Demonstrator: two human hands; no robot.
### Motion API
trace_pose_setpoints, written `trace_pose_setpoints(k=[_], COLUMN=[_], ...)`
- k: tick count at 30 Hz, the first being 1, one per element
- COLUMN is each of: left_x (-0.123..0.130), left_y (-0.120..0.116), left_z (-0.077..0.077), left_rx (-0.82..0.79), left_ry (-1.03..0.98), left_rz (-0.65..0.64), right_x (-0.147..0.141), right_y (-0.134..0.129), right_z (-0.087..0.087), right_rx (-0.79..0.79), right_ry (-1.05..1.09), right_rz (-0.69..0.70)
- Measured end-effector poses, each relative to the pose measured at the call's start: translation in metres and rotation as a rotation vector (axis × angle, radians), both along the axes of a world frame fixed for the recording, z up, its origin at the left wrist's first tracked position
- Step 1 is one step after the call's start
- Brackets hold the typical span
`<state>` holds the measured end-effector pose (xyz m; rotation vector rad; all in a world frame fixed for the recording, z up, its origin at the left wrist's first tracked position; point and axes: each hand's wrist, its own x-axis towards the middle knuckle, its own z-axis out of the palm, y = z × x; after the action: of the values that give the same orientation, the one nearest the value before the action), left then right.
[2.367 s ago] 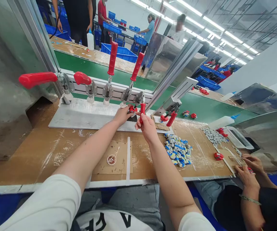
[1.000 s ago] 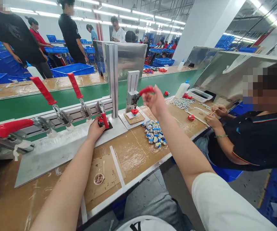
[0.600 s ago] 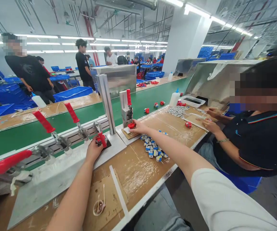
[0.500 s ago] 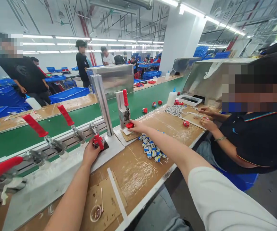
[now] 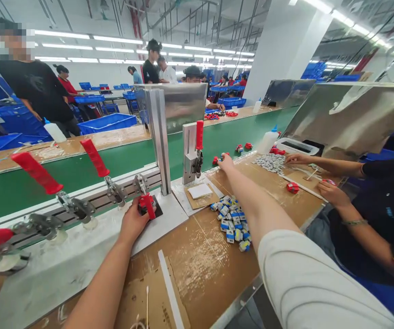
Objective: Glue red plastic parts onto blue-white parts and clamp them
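My left hand curls around a small red and dark part at the nearest toggle clamp. The clamp's red handle points down past my fingers, and the part is mostly hidden. My right arm stretches forward to the edge of the green conveyor belt. There my right hand has its fingertips closed on a small red part. Closer in, a cardboard piece with a white pad lies below an upright clamp with a red handle.
Several blue-and-white blocks are heaped on the bench. More red-handled clamps line the left rail. A glue bottle stands by grey pieces. A co-worker's hands work at right. A cotton swab lies near me.
My right hand has moved from the upright clamp's pad to the belt edge, carrying the red part. My left hand stays at its clamp. The view has turned somewhat.
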<state>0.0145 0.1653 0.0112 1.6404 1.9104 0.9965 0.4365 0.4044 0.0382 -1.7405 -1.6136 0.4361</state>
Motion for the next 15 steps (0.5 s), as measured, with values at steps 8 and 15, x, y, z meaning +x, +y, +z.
trace_pose_setpoints(k=[8,15], left_x=[0.004,0.010], left_y=[-0.003,-0.040], left_z=[0.008,0.022], left_rx=[-0.010,-0.013], left_ry=[0.013,0.096], left_rz=[0.013,-0.098], right_x=[-0.010,-0.056], right_y=[-0.116,-0.161], right_z=[-0.014,0.013], right_rx=[-0.103,-0.124], right_ry=[-0.240,-0.594], right_rz=[0.523,0.570])
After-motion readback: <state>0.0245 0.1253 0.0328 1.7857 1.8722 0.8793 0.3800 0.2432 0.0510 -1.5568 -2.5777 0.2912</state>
